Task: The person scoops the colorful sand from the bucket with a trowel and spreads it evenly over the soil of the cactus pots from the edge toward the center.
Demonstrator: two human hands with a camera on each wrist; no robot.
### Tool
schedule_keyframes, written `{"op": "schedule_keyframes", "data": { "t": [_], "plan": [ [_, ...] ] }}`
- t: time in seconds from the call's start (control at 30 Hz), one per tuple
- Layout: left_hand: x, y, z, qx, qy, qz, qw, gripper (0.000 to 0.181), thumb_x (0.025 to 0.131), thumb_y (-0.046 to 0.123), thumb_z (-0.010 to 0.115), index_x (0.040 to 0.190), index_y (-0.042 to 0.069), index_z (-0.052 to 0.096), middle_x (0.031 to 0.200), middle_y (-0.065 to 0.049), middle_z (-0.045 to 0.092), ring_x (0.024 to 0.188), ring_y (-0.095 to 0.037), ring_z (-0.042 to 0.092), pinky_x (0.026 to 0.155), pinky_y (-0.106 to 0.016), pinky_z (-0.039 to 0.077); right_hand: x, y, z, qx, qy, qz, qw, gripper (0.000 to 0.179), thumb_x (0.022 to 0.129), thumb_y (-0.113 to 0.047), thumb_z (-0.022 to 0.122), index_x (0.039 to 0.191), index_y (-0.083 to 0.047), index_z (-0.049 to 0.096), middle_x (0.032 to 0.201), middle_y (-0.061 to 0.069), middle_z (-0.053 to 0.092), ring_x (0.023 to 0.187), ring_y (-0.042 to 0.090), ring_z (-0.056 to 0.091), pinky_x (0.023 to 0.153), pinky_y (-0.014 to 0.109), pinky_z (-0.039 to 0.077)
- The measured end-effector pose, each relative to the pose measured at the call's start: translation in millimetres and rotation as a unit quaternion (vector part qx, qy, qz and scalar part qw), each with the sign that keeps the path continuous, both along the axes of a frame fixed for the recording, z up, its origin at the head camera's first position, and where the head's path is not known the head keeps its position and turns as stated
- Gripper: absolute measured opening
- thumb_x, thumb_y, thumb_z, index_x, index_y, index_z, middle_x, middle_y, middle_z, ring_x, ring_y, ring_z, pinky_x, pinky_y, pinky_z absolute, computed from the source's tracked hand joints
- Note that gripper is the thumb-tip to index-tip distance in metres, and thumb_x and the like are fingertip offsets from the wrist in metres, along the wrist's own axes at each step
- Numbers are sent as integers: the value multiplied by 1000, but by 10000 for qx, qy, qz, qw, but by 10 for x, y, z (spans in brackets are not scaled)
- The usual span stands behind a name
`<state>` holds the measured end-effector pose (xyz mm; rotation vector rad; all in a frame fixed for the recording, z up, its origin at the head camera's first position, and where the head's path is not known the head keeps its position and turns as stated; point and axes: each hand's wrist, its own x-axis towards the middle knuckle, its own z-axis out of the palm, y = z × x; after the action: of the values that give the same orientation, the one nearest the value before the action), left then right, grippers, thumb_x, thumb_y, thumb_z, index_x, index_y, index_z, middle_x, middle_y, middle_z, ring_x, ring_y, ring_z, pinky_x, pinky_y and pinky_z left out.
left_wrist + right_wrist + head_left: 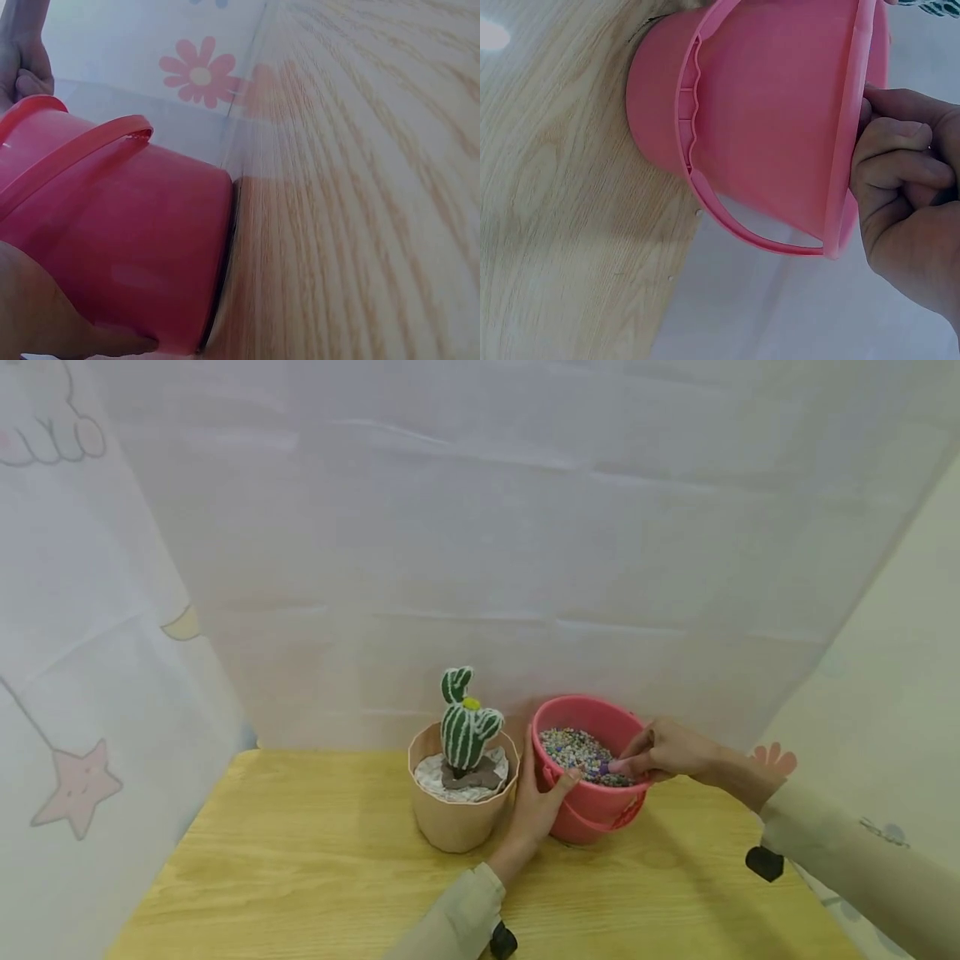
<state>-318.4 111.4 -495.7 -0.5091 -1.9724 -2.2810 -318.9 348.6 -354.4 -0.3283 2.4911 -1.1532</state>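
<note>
A pink bucket (585, 833) stands on the wooden table, part filled with small multicoloured beads (573, 747). My left hand (534, 812) grips its left side, with the thumb near the rim and the fingers along the wall. Over the right rim reaches my right hand (672, 750), its fingers curled and pinching a small purple object (604, 768) at the beads. Most of that object is hidden, and I cannot tell its kind. In the right wrist view the same hand (907, 180) is bent close against the bucket's rim (847, 142).
Left of the bucket, close beside my left hand, stands a beige pot (453, 827) with a green-and-white knitted cactus (461, 735). The bucket's handle (686, 112) hangs down at its front. A pale sheet (480, 543) rises behind the table (315, 860).
</note>
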Motion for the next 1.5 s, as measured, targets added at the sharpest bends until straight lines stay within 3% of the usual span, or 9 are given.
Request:
{"op": "schedule_keyframes", "data": {
  "t": [0.17, 0.33, 0.47, 0.63, 0.8, 0.93, 1.1, 1.27, 1.5],
  "plan": [
    [8, -21, 19, 7, 22, -96, 10000, 97, 91, 48, 74, 162, 46, 8, 167, 4, 17, 148, -24, 25, 113, -51, 30, 39, 13, 14, -100, 30, -73, 9999, 28, 95, -21, 75, 107, 4, 77, 83, 20, 71, 63, 15, 63, 58, 27, 56],
    [16, -34, 56, -75, -11, -126, 9999, 96, 92, 49, 72, 162, 47, 7, 168, 5, 14, 149, -26, 21, 113, -54, 30, 80, 52, 45, -469, 29, -327, 9984, 32, 95, -19, 75, 113, 7, 75, 94, 26, 71, 75, 26, 69, 70, 38, 60],
    [26, -50, 45, -117, -76, -152, 9998, 96, 92, 51, 72, 162, 48, 7, 168, 7, 13, 150, -23, 18, 115, -53, 27, 86, 85, 4, -818, -53, -477, 9955, 33, 96, -17, 74, 116, 9, 73, 98, 24, 71, 85, 32, 71, 75, 41, 60],
    [45, -47, 26, -130, -191, -143, 9996, 94, 90, 54, 73, 159, 54, 9, 166, 11, 15, 149, -20, 20, 115, -51, 28, 113, 136, -49, -931, 55, -476, 9945, 33, 95, -20, 75, 115, 6, 75, 92, 21, 72, 77, 27, 69, 66, 33, 59],
    [92, -49, 54, -213, -34, -60, 9998, 92, 93, 52, 71, 160, 52, 8, 166, 12, 14, 149, -18, 20, 115, -50, 29, 158, 164, -42, -904, 166, -419, 9949, 28, 96, -24, 75, 112, -1, 78, 88, 21, 72, 54, 11, 48, 49, 24, 41],
    [199, -71, 145, -757, 202, 290, 9965, 91, 96, 55, 66, 162, 44, 5, 166, 9, 17, 149, -18, 22, 114, -49, 31, 210, 161, -2, -918, 112, -453, 9947, 27, 97, -24, 73, 112, -2, 78, 88, 25, 70, 49, 10, 31, 47, 25, 32],
    [402, -112, 317, -1599, 208, 706, 9844, 90, 97, 64, 55, 164, 37, 0, 166, 1, 21, 148, -25, 24, 112, -54, 32, 277, 139, 59, -919, 72, -518, 9944, 30, 98, -22, 71, 114, 4, 75, 82, 23, 67, 48, 11, 31, 46, 26, 32],
    [576, -146, 424, -1810, 192, 471, 9822, 90, 101, 47, 60, 164, 33, -3, 165, -9, 20, 146, -31, 28, 109, -57, 35, 320, 139, 106, -862, 87, -619, 9943, 36, 98, -22, 71, 120, 7, 71, 66, 6, 57, 49, 12, 31, 47, 27, 33],
    [757, -244, 545, -2095, 608, 240, 9756, 86, 99, 29, 64, 166, 21, 11, 164, -13, 20, 144, -33, 30, 108, -58, 37, 393, 119, 247, -895, 115, -600, 9941, 43, 99, -20, 69, 126, 13, 65, 64, 3, 53, 49, 11, 30, 48, 28, 34]
  ]
}}
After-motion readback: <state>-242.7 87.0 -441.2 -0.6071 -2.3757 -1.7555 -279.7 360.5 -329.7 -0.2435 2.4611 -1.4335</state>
